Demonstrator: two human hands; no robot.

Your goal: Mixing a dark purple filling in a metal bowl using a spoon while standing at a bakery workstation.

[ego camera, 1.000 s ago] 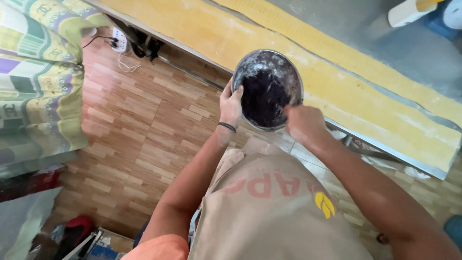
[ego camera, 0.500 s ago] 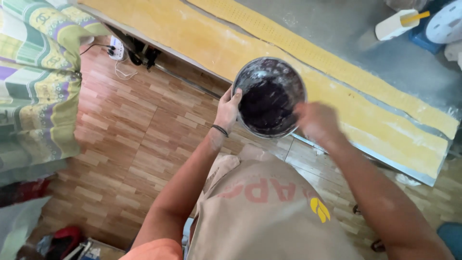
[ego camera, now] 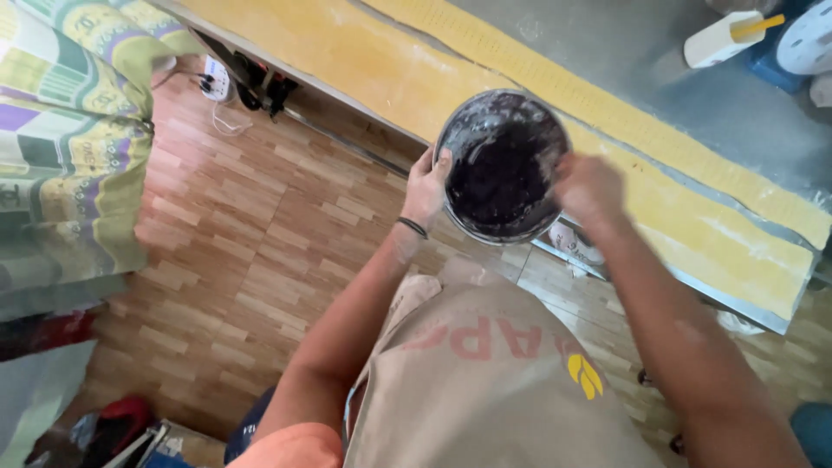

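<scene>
My left hand (ego camera: 425, 189) grips the left rim of a round metal bowl (ego camera: 503, 165) that holds a dark, almost black paste. The bowl hangs in the air over the near edge of a long metal table (ego camera: 607, 48). My right hand (ego camera: 589, 186) is blurred at the bowl's right rim, fingers curled; whether it holds anything is unclear. A black band sits on my left wrist. A tan apron covers my front below the bowl.
Two long yellow dough strips (ego camera: 381, 61) lie along the table. A white container with a yellow piece (ego camera: 726, 39) stands at the far right. A patterned cloth (ego camera: 69, 130) hangs at left, and a power strip (ego camera: 217, 84) lies on the wooden floor (ego camera: 234, 234).
The bowl has shifted slightly right and up. My right hand has moved from the bowl's lower right edge out to its right rim, still blurred with motion.
</scene>
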